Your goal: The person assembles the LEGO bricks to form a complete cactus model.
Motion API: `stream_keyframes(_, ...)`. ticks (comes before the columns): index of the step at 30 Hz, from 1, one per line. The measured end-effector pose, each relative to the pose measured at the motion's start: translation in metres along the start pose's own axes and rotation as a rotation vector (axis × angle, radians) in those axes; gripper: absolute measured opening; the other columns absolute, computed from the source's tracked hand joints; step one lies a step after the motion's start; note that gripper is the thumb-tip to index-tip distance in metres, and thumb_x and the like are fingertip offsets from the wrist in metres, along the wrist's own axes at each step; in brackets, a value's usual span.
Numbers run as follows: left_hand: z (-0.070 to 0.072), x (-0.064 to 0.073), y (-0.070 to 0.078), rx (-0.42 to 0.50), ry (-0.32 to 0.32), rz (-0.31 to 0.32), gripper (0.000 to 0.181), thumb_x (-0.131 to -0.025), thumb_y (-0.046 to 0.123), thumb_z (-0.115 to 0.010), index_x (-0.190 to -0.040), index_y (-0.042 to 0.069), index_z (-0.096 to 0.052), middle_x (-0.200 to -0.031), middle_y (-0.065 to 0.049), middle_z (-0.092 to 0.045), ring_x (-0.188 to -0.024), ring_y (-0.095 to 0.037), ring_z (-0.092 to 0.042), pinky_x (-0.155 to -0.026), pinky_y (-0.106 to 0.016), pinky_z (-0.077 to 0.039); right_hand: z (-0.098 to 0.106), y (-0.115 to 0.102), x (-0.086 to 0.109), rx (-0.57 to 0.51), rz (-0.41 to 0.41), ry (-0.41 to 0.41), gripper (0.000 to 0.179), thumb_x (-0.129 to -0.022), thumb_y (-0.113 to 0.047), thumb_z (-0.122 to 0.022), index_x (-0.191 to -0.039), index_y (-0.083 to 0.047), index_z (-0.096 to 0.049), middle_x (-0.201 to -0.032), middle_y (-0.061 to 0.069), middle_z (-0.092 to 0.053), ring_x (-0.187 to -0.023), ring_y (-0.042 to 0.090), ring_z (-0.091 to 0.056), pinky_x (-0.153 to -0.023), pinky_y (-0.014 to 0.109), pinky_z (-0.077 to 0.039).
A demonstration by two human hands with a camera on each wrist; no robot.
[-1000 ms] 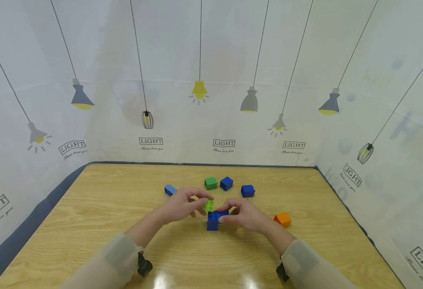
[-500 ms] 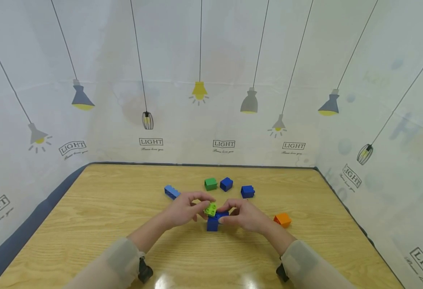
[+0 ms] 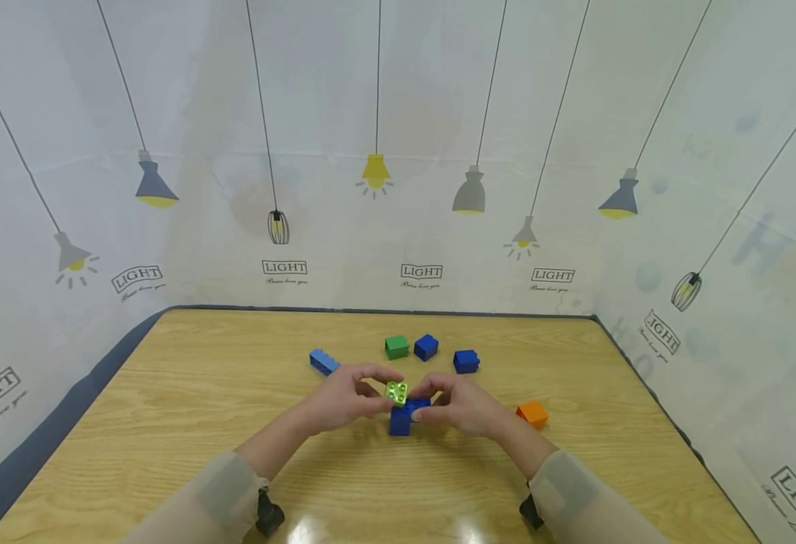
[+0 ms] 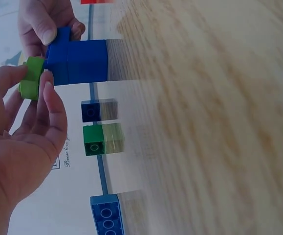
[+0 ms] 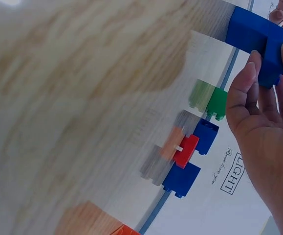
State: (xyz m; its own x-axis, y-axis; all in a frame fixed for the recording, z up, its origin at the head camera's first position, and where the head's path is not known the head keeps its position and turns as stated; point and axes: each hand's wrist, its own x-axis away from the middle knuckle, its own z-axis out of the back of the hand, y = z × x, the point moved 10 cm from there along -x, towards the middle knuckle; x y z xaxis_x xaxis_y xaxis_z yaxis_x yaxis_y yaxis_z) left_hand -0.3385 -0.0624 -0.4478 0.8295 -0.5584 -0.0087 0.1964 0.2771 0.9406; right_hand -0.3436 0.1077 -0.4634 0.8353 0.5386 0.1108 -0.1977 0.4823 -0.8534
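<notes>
Lime brick (image 3: 397, 393), tilted half a second ago, has turned more level above the near-left end of the blue stack (image 3: 401, 423); a second ago it was a little farther back. The left hand (image 3: 346, 400) pinches it between thumb and fingers, its 4 studs facing up. From the left wrist, it sits right at the stack's top studs, but I cannot tell whether it is seated on them.

The right hand (image 3: 462, 404) grips the upper part of the stack, which juts toward that hand; the stack stands upright on the bench (image 3: 132, 446). Both hands are close together, the stack and lime brick between them.

Behind them lie a green brick (image 3: 396, 347) and 2 dark blue bricks, 1 near the green (image 3: 426, 347) and 1 farther right (image 3: 466, 361). A light blue brick (image 3: 324, 361) lies on its side beyond the left hand. An orange brick (image 3: 532, 415) lies right of the right hand. The right wrist view also shows a small red piece (image 5: 186, 152) near the 2 dark blue bricks.
</notes>
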Motion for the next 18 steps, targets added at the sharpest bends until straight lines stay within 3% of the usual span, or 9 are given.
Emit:
stream_keyframes(7, -0.0026, -0.0006, 0.0015, -0.059, 0.011, -0.029, 0.038, -0.103, 0.023, -0.079, -0.139, 0.014, -0.074, -0.136, -0.01, -0.076, -0.099, -0.016, -0.075, -0.082, -0.036, -0.063, -0.0008, 0.0005, -0.0002, -0.011, 0.004, -0.004, 0.025, -0.101, -0.026, -0.083, -0.122, -0.017, -0.072, -0.119, 0.006, -0.07, -0.09, 0.021, -0.07, -0.079, 0.035, -0.063)
stream_keyframes(18, -0.0047, -0.0006, -0.0017, -0.087, 0.007, -0.023, 0.037, -0.104, 0.025, -0.078, -0.139, 0.015, -0.074, -0.138, -0.009, -0.075, -0.1, -0.016, -0.074, -0.081, -0.031, -0.061, 0.0005, -0.0004, 0.001, 0.007, 0.003, -0.006, 0.027, -0.101, -0.027, -0.082, -0.123, -0.013, -0.072, -0.12, 0.008, -0.071, -0.092, 0.019, -0.07, -0.079, 0.033, -0.064)
